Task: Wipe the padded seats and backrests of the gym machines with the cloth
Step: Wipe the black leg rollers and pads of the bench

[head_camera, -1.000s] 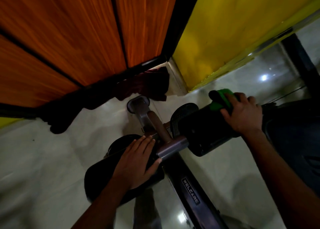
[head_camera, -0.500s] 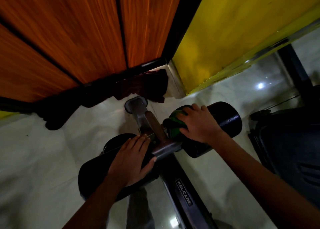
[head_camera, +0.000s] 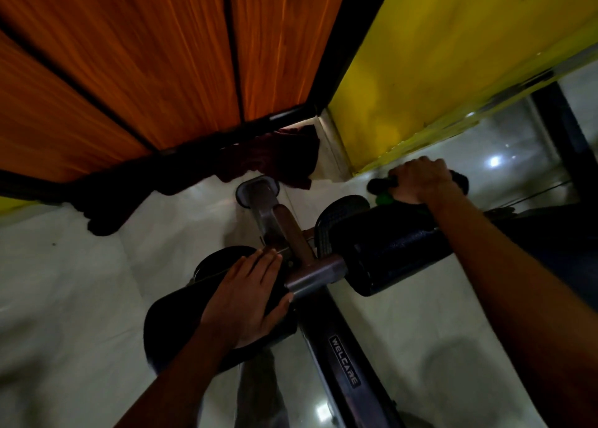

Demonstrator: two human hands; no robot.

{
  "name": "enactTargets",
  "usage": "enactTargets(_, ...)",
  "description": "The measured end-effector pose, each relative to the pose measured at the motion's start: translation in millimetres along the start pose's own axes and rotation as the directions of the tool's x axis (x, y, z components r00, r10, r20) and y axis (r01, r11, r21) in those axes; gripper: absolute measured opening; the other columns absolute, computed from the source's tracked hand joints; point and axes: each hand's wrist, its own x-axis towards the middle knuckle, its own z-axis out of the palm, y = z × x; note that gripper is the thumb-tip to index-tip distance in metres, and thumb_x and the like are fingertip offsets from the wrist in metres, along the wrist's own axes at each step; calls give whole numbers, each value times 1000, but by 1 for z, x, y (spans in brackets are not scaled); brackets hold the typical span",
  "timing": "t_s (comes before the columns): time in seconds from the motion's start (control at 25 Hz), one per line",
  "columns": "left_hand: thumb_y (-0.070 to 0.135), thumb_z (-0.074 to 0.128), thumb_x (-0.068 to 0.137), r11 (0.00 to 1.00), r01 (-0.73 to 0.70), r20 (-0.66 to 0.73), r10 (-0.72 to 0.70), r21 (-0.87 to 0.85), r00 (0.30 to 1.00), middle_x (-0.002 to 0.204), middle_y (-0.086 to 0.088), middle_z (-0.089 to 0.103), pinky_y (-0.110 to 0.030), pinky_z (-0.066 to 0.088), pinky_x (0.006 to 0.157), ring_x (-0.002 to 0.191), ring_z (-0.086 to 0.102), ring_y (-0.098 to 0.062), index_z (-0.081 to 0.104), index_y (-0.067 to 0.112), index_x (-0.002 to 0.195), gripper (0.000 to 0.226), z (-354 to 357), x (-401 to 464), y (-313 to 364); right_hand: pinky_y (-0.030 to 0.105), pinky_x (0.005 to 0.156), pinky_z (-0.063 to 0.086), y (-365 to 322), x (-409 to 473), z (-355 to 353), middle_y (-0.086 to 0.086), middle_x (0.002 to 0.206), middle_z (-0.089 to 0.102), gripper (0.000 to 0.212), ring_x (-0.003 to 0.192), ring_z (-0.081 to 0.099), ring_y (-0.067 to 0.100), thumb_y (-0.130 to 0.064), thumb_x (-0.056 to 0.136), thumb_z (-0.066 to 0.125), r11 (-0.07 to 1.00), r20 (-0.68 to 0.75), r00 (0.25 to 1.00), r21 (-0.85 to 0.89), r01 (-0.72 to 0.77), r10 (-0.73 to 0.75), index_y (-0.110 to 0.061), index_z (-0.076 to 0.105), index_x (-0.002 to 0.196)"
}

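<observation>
1. The cloth (head_camera: 385, 198), green and mostly hidden, sits right of centre in the frame, bunched under the right hand (head_camera: 419, 180) on the far end of the right roller pad (head_camera: 388, 249); only a small green edge shows below the fingers.
2. The right hand is curled over the cloth and grips it against the pad's outer end, knuckles up.
3. The left hand (head_camera: 247, 298) lies flat with straight fingers on the left roller pad (head_camera: 181, 314), lower centre, pressing it steady and grasping nothing.
4. What changed: half a second ago the right hand and cloth were at the inner end of the right pad, close to the steel bar (head_camera: 315, 275); now they are at the outer end, as they were a second ago. The left hand has not moved. I read this as a back-and-forth stroke along the roller, so this pad looks well covered, while the left pad under the bare palm appears not yet wiped.
5. Between the pads the steel bar crosses a dark frame beam (head_camera: 333, 356) that runs to the bottom edge.
6. Writing: a plate on that beam reads "WELCARE" (head_camera: 344, 361); no other text is legible.
7. Farther out, a dark rag (head_camera: 275, 159) lies on the pale floor (head_camera: 64, 282) below the orange wood panels (head_camera: 145, 71), with a yellow wall (head_camera: 453, 55) at upper right.
</observation>
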Motion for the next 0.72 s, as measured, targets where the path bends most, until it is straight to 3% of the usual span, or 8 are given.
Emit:
enactTargets(0.2, 54, 17, 96, 1000, -13, -9, 13, -18, 1000, 124, -11, 60, -43, 46, 97, 116, 57, -30, 58, 5, 124, 70, -1, 2, 0, 38, 99, 36, -96, -1, -5, 8, 134, 53, 42, 123, 49, 28, -40, 92, 45, 936, 45, 935, -1, 351, -351, -27, 53, 131)
enactTargets(0.32, 51, 30, 94, 1000, -28, -24, 28, -4, 999, 125, -11, 60, -42, 45, 98, 117, 55, -30, 57, 5, 125, 62, 1, 2, -1, 34, 94, 37, -126, -5, 0, 4, 127, 58, 40, 116, 54, 24, -37, 91, 46, 899, 41, 899, 5, 437, -437, -26, 56, 127)
enactTargets(0.4, 50, 36, 90, 1000, -31, -41, 31, -2, 999, 124, -11, 60, -42, 45, 97, 116, 56, -29, 58, 6, 124, 60, 1, 3, -2, 34, 94, 39, -119, 1, -3, 6, 131, 56, 43, 119, 53, 25, -40, 92, 45, 909, 67, 907, 40, 415, -416, -25, 54, 131)
enactTargets(0.52, 52, 26, 95, 999, -34, -56, 33, -12, 998, 123, -11, 61, -42, 46, 96, 115, 57, -29, 58, 5, 123, 63, -1, 2, 0, 37, 98, 38, -87, 15, -6, 7, 137, 52, 47, 124, 49, 27, -44, 93, 43, 954, 136, 944, 62, 295, -301, -23, 51, 134)
enactTargets(0.72, 53, 17, 96, 999, -31, -67, 29, -30, 997, 123, -11, 61, -41, 45, 97, 115, 57, -29, 57, 5, 124, 68, 0, 2, 0, 44, 106, 27, -43, 32, 5, 8, 141, 46, 54, 131, 39, 30, -53, 94, 39, 993, 147, 989, -110, 45, -28, -21, 47, 135)
